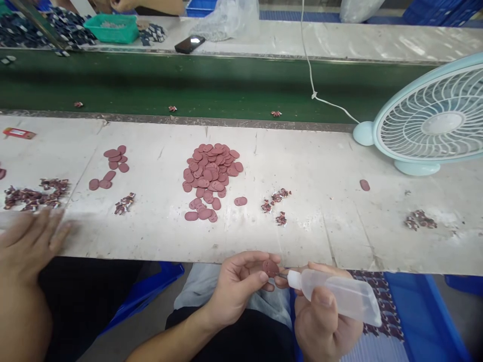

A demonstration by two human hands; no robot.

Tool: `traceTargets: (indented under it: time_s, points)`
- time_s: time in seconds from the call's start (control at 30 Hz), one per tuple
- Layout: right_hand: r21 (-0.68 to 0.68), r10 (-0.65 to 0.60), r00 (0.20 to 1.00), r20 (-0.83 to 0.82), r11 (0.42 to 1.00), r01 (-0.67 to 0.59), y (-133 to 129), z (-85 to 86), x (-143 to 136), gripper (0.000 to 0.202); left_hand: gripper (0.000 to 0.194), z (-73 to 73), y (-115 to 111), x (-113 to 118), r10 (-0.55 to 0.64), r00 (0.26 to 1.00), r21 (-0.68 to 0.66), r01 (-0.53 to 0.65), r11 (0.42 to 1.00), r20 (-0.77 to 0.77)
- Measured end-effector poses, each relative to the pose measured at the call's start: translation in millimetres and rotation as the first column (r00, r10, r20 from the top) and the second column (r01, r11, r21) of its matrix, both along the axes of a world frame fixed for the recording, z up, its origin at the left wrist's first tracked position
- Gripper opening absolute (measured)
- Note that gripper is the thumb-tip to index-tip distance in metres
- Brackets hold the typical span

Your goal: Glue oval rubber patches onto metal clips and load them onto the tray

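Note:
My left hand (pixel 241 284) pinches a small reddish-brown oval disc (pixel 270 267) just past the table's front edge, above my lap. In my right hand (pixel 324 322) lies a translucent squeeze bottle (pixel 339 296), tilted nearly flat, with a white cap and a thin dark nozzle pointing left. The nozzle tip is at the disc's edge; whether it touches I cannot tell. Beyond my hands is a heap of similar discs (pixel 207 173), with one single disc (pixel 240 201) apart from it. A few small brown-and-white pieces (pixel 277 198) lie to its right.
A light-blue fan (pixel 433 120) stands at right, its white cord (pixel 311 75) running up across the green conveyor belt (pixel 226 85). At lower right, a blue tray (pixel 426 311) holds rows of brown pieces. A co-worker's hand (pixel 33 236) rests at left. A phone (pixel 189 44) lies beyond the belt.

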State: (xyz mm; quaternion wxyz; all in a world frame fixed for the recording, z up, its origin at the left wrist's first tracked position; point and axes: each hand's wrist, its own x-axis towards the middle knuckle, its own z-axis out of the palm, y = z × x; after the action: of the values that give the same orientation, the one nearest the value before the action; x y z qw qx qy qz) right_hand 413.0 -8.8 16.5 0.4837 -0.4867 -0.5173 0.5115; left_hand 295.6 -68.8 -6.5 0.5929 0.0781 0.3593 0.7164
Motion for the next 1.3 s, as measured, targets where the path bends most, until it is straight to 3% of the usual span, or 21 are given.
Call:
traceTargets:
  time_s: [0.27, 0.33, 0.4, 0.47, 0.5, 0.53, 0.6, 0.67, 0.73, 0.8, 0.83, 0.87, 0.9, 0.93, 0.97, 1.07, 1.2, 1.3]
  points:
    - [0.072, -0.013, 0.996, 0.084, 0.997, 0.006, -2, 7.8, -7, 0.025, 0.023, -0.9, -1, 1, 0.006, 1.0, 0.006, -0.006, 1.0, -0.001]
    - [-0.043, 0.002, 0.996, -0.085, 0.999, -0.006, 6, 14.1, -4, 0.021, 0.023, -0.9, 0, 0, 0.015, 1.0, 0.007, -0.015, 1.0, -0.003]
    - [-0.247, -0.002, 0.931, -0.366, 0.964, -0.095, 25, 18.0, 5, 0.022, 0.023, 0.0, 0, -2, 0.026, 1.0, 0.002, -0.026, 1.0, -0.004]
    - [-0.418, -0.094, 0.745, -0.661, 0.87, -0.262, 55, 13.2, 19, 0.028, 0.021, 1.7, 1, -5, 0.031, 0.999, -0.006, -0.032, 0.999, -0.003]
    - [-0.455, -0.175, 0.59, -0.788, 0.811, -0.368, 72, 6.5, 27, 0.032, 0.02, 2.8, 2, -7, 0.031, 1.0, -0.005, -0.031, 1.0, -0.001]
    - [-0.446, -0.26, 0.404, -0.877, 0.75, -0.487, 91, -2.6, 35, 0.036, 0.019, 3.7, 2, -9, 0.031, 1.0, -0.002, -0.031, 1.0, 0.002]
    - [-0.293, -0.383, 0.044, -0.923, 0.622, -0.727, 125, -23.2, 49, 0.037, 0.019, 5.1, 3, -13, 0.037, 0.999, 0.011, -0.037, 0.999, 0.011]
    - [-0.182, -0.379, -0.052, -0.924, 0.555, -0.812, 149, -37.1, 59, 0.033, 0.019, 5.1, 4, -18, 0.05, 0.998, 0.019, -0.05, 0.999, 0.023]
    - [-0.139, -0.326, -0.054, -0.944, 0.54, -0.83, 154, -35.6, 64, 0.031, 0.02, 3.5, 5, -25, 0.051, 0.998, 0.012, -0.051, 0.999, 0.038]
    - [-0.101, -0.241, -0.052, -0.969, 0.581, -0.807, 141, -18.7, 62, 0.03, 0.022, 1.5, 6, -32, 0.044, 0.998, -0.009, -0.043, 0.999, 0.052]
    - [-0.096, -0.143, 0.008, -0.99, 0.619, -0.779, 131, -6.5, 57, 0.029, 0.022, 0.7, 6, -35, 0.048, 0.997, -0.022, -0.047, 0.999, 0.058]
    - [-0.114, 0.035, 0.188, -0.982, 0.68, -0.725, 121, 6.8, 48, 0.025, 0.023, 0.3, 6, -39, 0.059, 0.996, -0.036, -0.057, 0.998, 0.062]
    - [-0.137, 0.244, 0.458, -0.855, 0.744, -0.654, 115, 19.8, 34, 0.02, 0.023, 0.2, 6, -43, 0.076, 0.995, -0.047, -0.073, 0.996, 0.063]
    - [-0.138, 0.405, 0.733, -0.547, 0.82, -0.556, 114, 31.7, 16, 0.02, 0.023, 0.5, 6, -47, 0.092, 0.994, -0.054, -0.089, 0.995, 0.066]
    - [-0.095, 0.432, 0.898, -0.085, 0.894, -0.439, 120, 41.4, -8, 0.025, 0.022, 1.1, 6, -51, 0.102, 0.992, -0.053, -0.098, 0.994, 0.07]
    - [0.012, 0.303, 0.859, 0.412, 0.941, -0.338, 178, 54.7, -96, 0.029, 0.021, 4.5, 7, -62, 0.107, 0.991, -0.03, -0.105, 0.994, 0.087]
    - [0.111, 0.1, 0.747, 0.657, 0.967, -0.228, 289, 51.3, -191, 0.027, 0.024, 9.6, 6, -73, 0.12, 0.987, -0.042, -0.116, 0.992, 0.103]
    - [0.11, 0.05, 0.669, 0.742, 0.975, -0.194, 336, 49.4, -216, 0.036, 0.025, 9.1, -1, -80, 0.145, 0.98, -0.056, -0.139, 0.989, 0.137]
